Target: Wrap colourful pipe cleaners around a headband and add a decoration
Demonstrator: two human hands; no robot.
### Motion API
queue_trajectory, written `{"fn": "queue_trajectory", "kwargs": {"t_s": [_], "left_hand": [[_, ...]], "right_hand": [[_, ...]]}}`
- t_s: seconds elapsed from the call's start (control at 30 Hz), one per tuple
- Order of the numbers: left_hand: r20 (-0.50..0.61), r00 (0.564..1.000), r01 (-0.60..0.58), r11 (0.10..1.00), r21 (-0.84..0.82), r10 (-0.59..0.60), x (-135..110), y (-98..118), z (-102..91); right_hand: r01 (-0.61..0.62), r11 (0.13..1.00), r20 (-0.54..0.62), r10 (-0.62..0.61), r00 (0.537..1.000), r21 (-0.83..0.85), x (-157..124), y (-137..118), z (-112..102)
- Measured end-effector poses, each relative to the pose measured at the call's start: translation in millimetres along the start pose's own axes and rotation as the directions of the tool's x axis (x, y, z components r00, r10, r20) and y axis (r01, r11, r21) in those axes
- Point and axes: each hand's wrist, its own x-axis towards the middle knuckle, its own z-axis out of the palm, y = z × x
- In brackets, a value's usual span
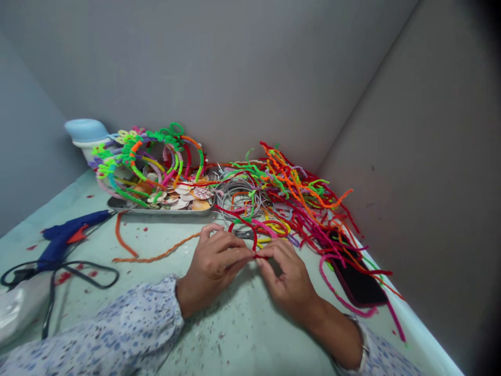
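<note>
In the head view, the left hand (219,261) and the right hand (287,274) meet over a desk (258,339) with a pale green covering. Thumb and forefinger of each pinch a fuzzy red pipe cleaner (255,241); one length rises upright from the fingertips, while the rest is partly covered by the fingers, so its ends are hard to trace. Both hands are palm down, wrists angled inward; the forearms, in white sleeves with blue spots (133,324), run off the lower edge.

Behind the knuckles, yellow-handled scissors (245,235) are half hidden. A fuzzy orange pipe cleaner (168,253) disappears behind the left hand. Right of the hands, a multicoloured heap of pipe cleaners (297,190) partly covers a black-screened phone in a red case (362,284).

Further back stands a shallow silver metal tray (168,212) of seashells (186,198), overlapped by headbands wrapped in bright pipe cleaners (135,154); these mask much of a white bottle with a light blue lid (86,130). A dark blue glue gun (64,235) points towards the tray, and a clear plastic bag (19,308) is cut off at the left edge.
</note>
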Motion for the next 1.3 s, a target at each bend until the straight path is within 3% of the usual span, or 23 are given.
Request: {"fn": "queue_trajectory", "kwargs": {"t_s": [0.8,1.3], "left_hand": [[0.067,0.998,0.016,0.999,0.033,-0.018,-3.7,-0.9,6.4],[0.213,0.973,0.08,0.994,0.072,-0.093,0.1,3.0,7.0]], "right_hand": [[0.053,0.998,0.008,-0.053,0.999,-0.041,-1.6,2.9,0.9],[0.09,0.993,0.04,-0.087,0.995,-0.076,-1.0,3.1,0.1]]}}
